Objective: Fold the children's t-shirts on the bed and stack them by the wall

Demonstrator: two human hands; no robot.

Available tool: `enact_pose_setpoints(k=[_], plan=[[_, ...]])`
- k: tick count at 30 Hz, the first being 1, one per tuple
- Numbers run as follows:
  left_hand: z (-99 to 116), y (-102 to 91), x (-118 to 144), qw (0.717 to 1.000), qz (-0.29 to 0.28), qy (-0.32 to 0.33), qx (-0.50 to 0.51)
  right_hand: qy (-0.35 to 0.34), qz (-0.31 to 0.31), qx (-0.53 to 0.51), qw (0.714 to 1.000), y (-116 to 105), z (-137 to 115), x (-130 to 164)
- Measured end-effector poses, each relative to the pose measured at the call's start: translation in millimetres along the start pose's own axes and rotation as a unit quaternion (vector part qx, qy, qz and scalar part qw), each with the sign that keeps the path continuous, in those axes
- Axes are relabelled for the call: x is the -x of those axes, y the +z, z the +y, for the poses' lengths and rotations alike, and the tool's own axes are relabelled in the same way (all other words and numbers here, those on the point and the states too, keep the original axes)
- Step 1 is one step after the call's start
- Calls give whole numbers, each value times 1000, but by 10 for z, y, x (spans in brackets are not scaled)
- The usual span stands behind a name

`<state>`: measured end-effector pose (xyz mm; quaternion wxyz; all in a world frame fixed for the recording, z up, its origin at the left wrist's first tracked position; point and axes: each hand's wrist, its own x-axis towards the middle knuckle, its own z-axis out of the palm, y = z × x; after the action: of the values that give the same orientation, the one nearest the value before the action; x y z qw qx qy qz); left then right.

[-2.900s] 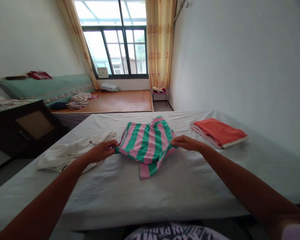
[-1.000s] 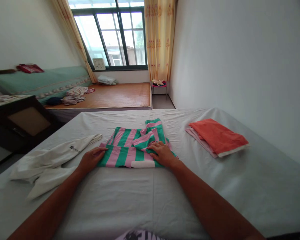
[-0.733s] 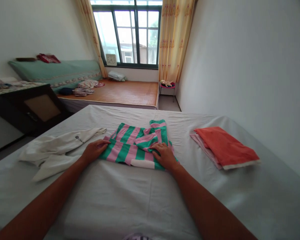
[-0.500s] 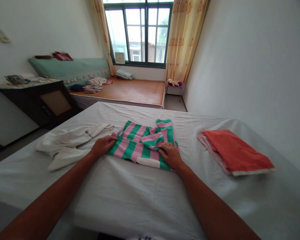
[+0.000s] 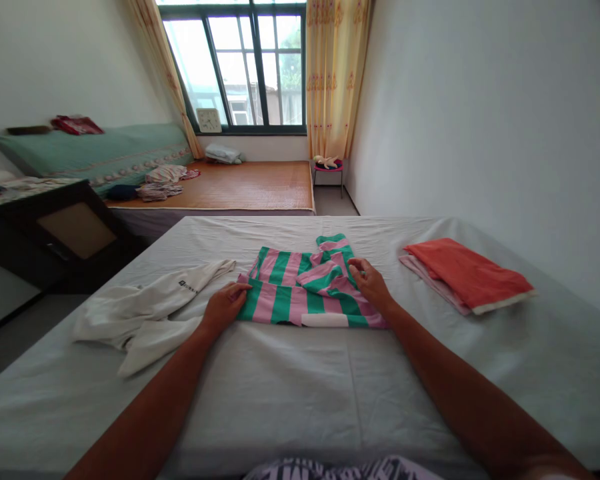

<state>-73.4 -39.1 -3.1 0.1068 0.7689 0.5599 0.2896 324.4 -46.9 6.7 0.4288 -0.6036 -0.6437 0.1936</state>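
A green-and-pink striped shirt [image 5: 280, 303] lies partly folded on the white-sheeted bed, its near edge straight and a white patch along it. At its left edge, my left hand [image 5: 225, 305] is closed, fingertips and thumb on the cloth. My right hand [image 5: 371, 283] is over the shirt's right side beside a bunched sleeve, fingers bent and a little apart, holding nothing that I can see. Left of the shirt is a rumpled off-white garment [image 5: 155, 303] with small dark lettering.
Folded orange and pink cloth [image 5: 465, 270] lies on the right of the white sheet [image 5: 280, 393]. Beyond is a second bed with a brown mat [image 5: 250, 187] and some clothes [image 5: 163, 180]. A dark cabinet [image 5: 75, 230] stands at left, a small stool [image 5: 329, 167] near the window.
My right hand has shifted up and right, off the sleeve folds it was touching. The left hand stays on the shirt's left edge. The view has turned slightly right.
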Motion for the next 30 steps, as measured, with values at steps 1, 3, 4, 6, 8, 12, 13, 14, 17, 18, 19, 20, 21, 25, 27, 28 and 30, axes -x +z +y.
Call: enact_pose_setpoints(k=[1,3,4,6,8,12,13,14,17,18,19,20,21,25,27,28,30], plan=[[-1,-3,7,1000,-1,1,2,11,-15,17,1000,36,-18,-67],[-4,-8,19,1000,-3,2,4,42,-60,54,996,122,-31,-233],[-5,-9,24,1000,-7,1,4,54,-81,63,993,160,-19,-325],[-7,-12,33,1000,-12,-1,4,50,-102,43,993,203,42,-504],[-10,-15,40,1000,-13,-2,3,29,-72,-14,997,191,147,-647],[-11,-16,40,1000,-15,-6,0,55,-18,-44,997,89,387,-751],[-11,-16,37,1000,-16,-10,-3,61,-26,-38,997,68,433,-743],[-11,-15,33,1000,-16,-13,-6,62,-33,-39,997,52,470,-728],[-16,-11,20,999,-20,-20,-16,61,-27,-78,995,35,511,-682],[-19,-8,18,999,-21,-20,-18,65,-24,-95,993,36,504,-675],[-24,-6,16,999,-23,-19,-20,71,-25,-108,991,39,489,-674],[-30,-2,16,999,-24,-17,-23,79,-26,-113,990,44,464,-680],[-37,1,17,999,-24,-16,-25,88,-27,-111,990,49,432,-691],[-62,12,25,999,-23,-12,-31,109,-28,-113,987,26,233,-743],[-68,11,30,999,-23,-12,-35,71,-67,-170,981,-49,132,-733],[-67,8,31,999,-25,-11,-36,41,-98,-198,975,-104,96,-711],[-57,-3,29,999,-28,-11,-35,-16,-168,-213,962,-234,75,-632]])
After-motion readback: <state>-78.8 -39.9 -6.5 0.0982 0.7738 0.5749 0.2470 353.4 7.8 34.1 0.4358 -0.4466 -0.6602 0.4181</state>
